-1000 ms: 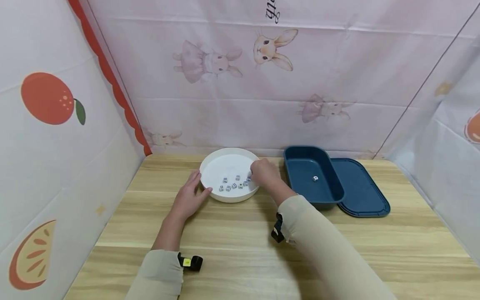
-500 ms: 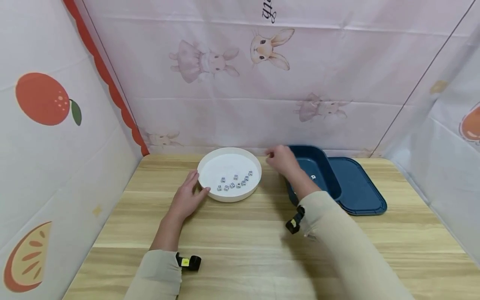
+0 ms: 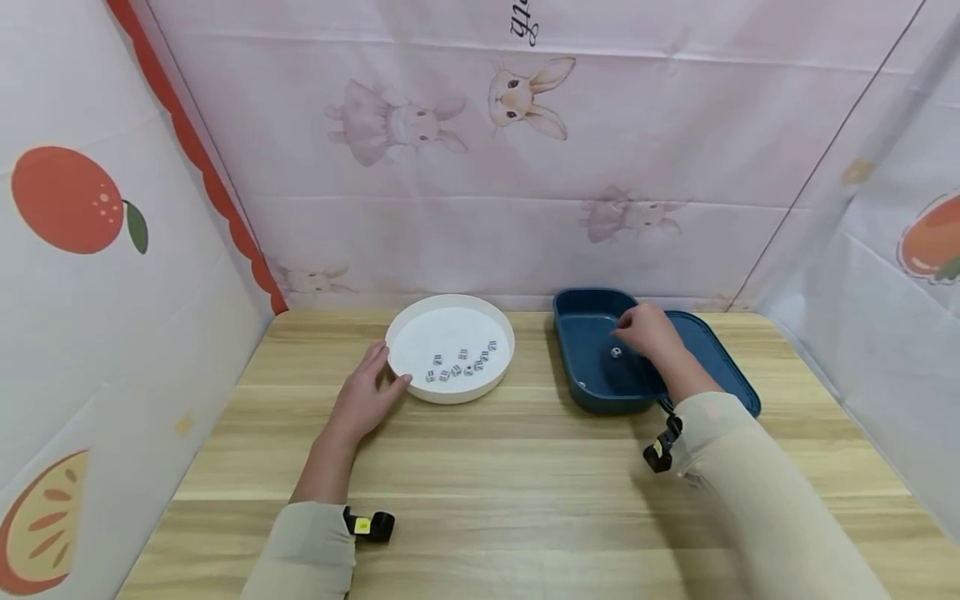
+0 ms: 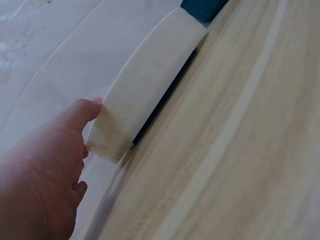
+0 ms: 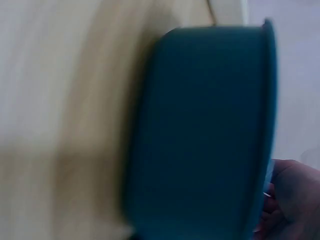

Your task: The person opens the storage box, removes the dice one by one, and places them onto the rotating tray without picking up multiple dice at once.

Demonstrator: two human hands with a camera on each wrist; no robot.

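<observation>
A round white tray (image 3: 450,325) holds several small white dice with dark markings. My left hand (image 3: 367,393) rests against the tray's outer left side, thumb at the front and fingers further back. In the left wrist view, the thumb side of the left hand (image 4: 52,160) touches the tray wall (image 4: 145,82). Over the deep blue box (image 3: 588,333), my right hand (image 3: 652,337) has its fingers pinched together; a pale sliver shows between them in the right wrist view, apparently a die. One die (image 3: 616,352) lies on the box floor, another (image 3: 582,385) near its front left corner.
A flat blue lid (image 3: 716,358) lies to the right of the box, partly behind the right forearm. Printed cloth walls (image 3: 450,233) stand behind and on both sides of the wooden table (image 3: 480,492).
My right hand has left the right edge of the tray and moved right, over the blue box. My left hand has stayed at the tray's side.
</observation>
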